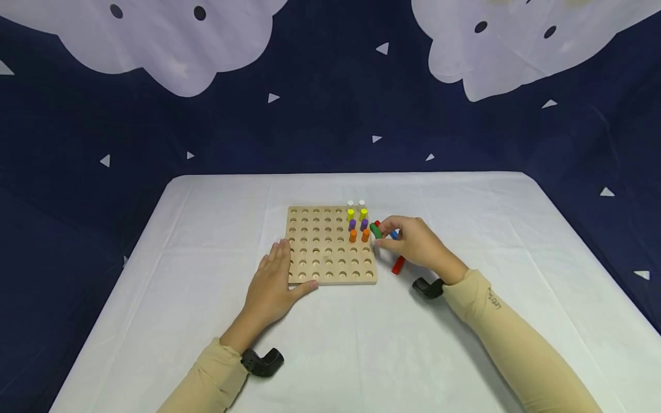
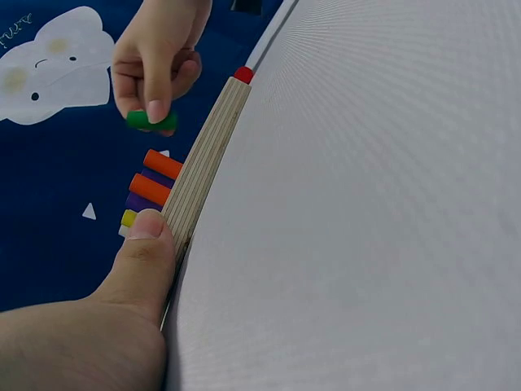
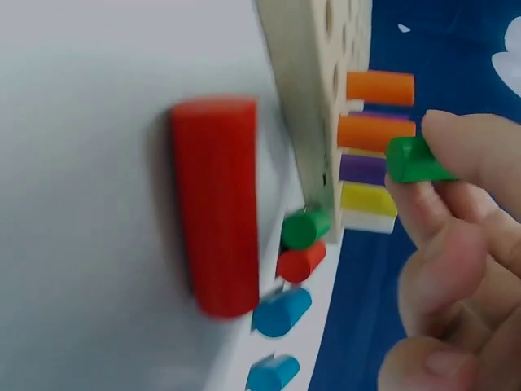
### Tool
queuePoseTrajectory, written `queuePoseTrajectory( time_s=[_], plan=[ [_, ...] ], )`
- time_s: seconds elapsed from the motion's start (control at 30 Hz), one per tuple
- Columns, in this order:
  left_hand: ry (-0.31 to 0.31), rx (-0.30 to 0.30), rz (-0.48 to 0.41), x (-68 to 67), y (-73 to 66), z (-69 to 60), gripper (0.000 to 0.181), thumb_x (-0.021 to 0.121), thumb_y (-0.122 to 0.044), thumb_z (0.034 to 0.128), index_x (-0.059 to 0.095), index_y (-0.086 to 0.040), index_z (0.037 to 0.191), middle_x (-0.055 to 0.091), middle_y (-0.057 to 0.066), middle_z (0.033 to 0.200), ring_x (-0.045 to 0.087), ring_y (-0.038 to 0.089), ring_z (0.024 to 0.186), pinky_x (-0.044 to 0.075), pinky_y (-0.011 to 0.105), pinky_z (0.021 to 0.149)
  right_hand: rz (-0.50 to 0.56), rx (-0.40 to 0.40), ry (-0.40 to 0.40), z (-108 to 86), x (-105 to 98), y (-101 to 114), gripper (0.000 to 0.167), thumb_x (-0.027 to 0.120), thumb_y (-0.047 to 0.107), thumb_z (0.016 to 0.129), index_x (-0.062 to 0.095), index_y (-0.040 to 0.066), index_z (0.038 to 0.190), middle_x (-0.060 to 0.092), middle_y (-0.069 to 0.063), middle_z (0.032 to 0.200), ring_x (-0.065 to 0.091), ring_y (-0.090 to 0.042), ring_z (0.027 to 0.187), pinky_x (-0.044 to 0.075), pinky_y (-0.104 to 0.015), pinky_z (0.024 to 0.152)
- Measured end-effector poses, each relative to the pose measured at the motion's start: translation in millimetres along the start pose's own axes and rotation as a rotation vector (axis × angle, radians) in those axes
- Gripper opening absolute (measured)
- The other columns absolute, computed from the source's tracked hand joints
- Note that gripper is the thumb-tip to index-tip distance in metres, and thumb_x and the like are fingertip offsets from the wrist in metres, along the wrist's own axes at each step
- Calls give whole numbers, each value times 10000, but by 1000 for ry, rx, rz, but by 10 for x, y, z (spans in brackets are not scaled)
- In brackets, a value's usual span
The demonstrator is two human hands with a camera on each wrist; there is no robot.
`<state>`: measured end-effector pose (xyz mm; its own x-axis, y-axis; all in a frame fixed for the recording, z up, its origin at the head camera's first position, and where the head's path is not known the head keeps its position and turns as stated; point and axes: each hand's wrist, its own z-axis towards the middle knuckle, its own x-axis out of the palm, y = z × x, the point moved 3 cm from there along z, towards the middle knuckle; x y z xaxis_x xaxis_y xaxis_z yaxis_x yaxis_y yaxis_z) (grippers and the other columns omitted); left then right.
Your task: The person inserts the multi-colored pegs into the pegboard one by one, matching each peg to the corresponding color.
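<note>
A square wooden pegboard (image 1: 315,256) lies on the table, with rows of round holes. White, yellow, purple and orange pegs (image 1: 365,235) stand in pairs in its two right-hand columns. My left hand (image 1: 271,287) rests against the board's left edge, fingers extended and thumb by the front edge. Just off the board's right side, my right hand (image 1: 415,244) pinches a green peg (image 3: 411,160) between thumb and fingers. In the left wrist view this green peg (image 2: 151,120) is held above the board, near the orange pegs (image 2: 151,188).
A red peg (image 3: 216,208) lies on the table right of the board. Farther back lie another green peg (image 3: 305,228), a second red peg (image 3: 301,261) and two blue pegs (image 3: 282,311). The white-covered table (image 1: 217,212) meets a dark blue backdrop (image 1: 330,126).
</note>
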<state>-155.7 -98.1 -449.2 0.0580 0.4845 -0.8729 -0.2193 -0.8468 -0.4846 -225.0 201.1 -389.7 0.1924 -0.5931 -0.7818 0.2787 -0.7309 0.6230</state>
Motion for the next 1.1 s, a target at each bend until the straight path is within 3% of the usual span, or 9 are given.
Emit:
queuePoseTrajectory(
  time_s=[0.27, 0.57, 0.77, 1.1],
  plan=[
    [2, -3, 4, -2, 3, 3, 1150, 571, -720, 856, 52, 7, 1581, 84, 181, 1660, 88, 316, 1552, 100, 481, 1269, 110, -39, -27, 41, 94, 121, 224, 816, 249, 828, 706, 162, 1003, 739, 8, 973, 597, -170, 765, 502, -260, 640],
    [2, -3, 2, 10, -1, 7, 1158, 588, -711, 852, 55, 17, 1578, 89, 186, 1658, 90, 318, 1551, 106, 488, 1268, 156, -56, 39, 82, 264, 232, 197, 814, 214, 835, 699, 176, 990, 738, 30, 942, 572, -149, 660, 471, -256, 536],
    [7, -4, 3, 13, -2, 8, 1153, 570, -721, 856, 55, 15, 1579, 85, 182, 1659, 86, 317, 1552, 103, 486, 1268, 102, -87, 32, 104, 314, 254, 202, 818, 211, 830, 712, 160, 995, 738, 21, 939, 671, -139, 858, 535, -279, 651],
    [2, -1, 3, 10, 7, 7, 1162, 568, -731, 849, 55, 13, 1580, 88, 182, 1658, 91, 321, 1551, 108, 493, 1266, 4, -95, 47, 125, 360, 239, 186, 817, 253, 832, 701, 189, 964, 753, 34, 928, 702, -123, 892, 552, -301, 715]
  ],
)
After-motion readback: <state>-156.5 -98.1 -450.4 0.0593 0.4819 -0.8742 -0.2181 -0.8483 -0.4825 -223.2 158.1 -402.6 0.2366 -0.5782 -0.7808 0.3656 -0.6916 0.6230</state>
